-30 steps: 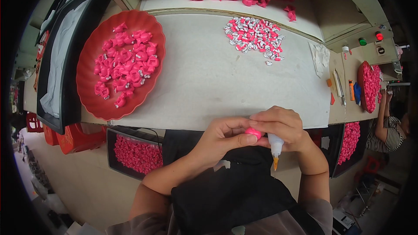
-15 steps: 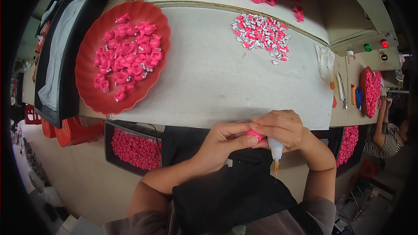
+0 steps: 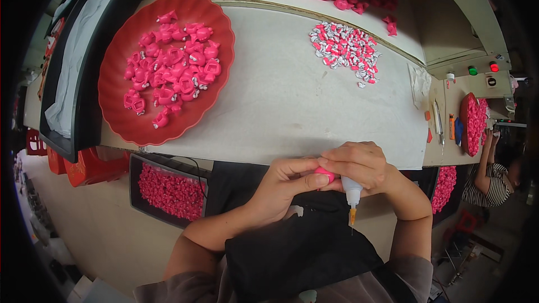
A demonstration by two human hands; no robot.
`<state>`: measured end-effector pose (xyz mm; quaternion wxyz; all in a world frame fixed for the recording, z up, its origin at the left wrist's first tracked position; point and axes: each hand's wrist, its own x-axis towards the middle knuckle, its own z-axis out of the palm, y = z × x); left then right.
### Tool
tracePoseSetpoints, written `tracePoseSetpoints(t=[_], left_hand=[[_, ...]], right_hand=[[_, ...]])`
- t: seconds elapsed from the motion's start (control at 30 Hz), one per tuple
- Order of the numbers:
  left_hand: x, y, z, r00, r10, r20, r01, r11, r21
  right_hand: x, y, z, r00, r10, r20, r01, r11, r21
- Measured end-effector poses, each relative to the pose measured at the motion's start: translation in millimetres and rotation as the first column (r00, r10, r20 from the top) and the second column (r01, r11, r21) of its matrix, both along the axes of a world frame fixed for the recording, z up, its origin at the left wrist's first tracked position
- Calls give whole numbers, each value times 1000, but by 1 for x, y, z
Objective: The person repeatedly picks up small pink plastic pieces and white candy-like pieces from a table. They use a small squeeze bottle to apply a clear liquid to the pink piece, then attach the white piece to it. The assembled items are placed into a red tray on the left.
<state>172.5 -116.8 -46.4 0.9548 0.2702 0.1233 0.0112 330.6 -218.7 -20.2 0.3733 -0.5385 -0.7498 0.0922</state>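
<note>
Currently, L fingers (image 3: 297, 166) pinched on pink pc (image 3: 326, 173), R fingers (image 3: 355, 160) curled round wht bottle (image 3: 352, 187)

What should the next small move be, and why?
Probably ease the right hand off the pink piece: both hands touch it, but the left hand, thumb pressed against it, seems able to support it alone, while the right hand also carries a pale bottle, its needle pointing away from the piece.

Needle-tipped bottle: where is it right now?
In the head view, right of centre, the needle-tipped bottle is held in the right hand, just right of the pink piece, its amber nozzle pointing toward the picture's lower edge.
</note>
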Motion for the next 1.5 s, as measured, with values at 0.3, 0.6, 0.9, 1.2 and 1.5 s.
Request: tracePoseSetpoints(t=[0.3,0.6,0.9,1.2,1.5], left_hand=[[0,8,-6,995,96,22,-98,930,355],[-1,18,-7,993,116,22,-117,928,353],[3,19,-8,915,273,297,-393,437,809],[2,20,4,912,294,286,-358,227,906],[22,130,79,896,342,284,59,-723,688]], right_hand=[[-3,7,-10,986,-62,-156,58,998,-31],[-20,9,-24,930,-222,-294,235,972,11],[-23,2,-25,884,-329,-334,347,938,-5],[-20,-8,-28,879,-350,-325,383,923,42],[17,-51,-32,741,-560,-371,607,795,10]])
